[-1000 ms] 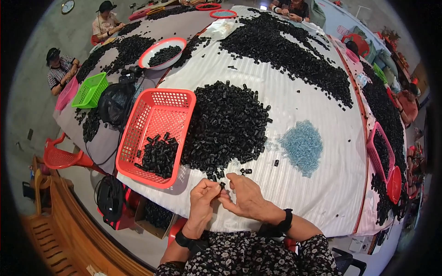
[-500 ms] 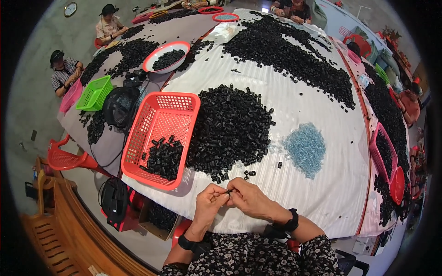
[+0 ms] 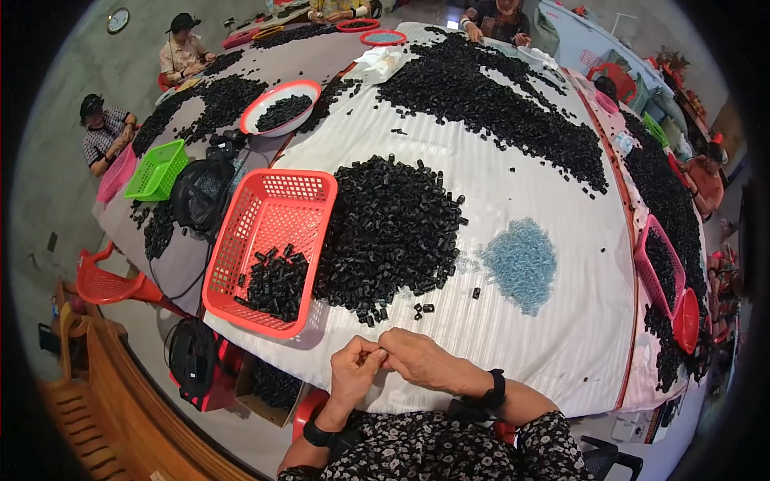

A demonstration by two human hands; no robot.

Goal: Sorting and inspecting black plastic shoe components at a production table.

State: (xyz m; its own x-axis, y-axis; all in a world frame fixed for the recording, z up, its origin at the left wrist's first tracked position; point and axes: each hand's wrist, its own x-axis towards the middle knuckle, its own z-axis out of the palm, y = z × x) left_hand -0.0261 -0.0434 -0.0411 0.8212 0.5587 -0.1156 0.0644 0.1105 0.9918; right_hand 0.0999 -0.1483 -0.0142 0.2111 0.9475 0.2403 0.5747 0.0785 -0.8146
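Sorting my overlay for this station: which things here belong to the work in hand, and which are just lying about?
In the work:
left hand
right hand
black parts heap
red basket
pale blue pieces

Lying about:
green basket
black bag
white bowl
wall clock

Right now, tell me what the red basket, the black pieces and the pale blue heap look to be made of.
The red basket looks like moulded plastic: glossy, uniform colour, regular lattice of holes. The black pieces seem hard plastic or rubber, small short cylinders with a dull sheen; too small to be sure. The pale blue heap appears translucent plastic, thin light-coloured bits. The left hand and right hand pinch something tiny, material unclear.
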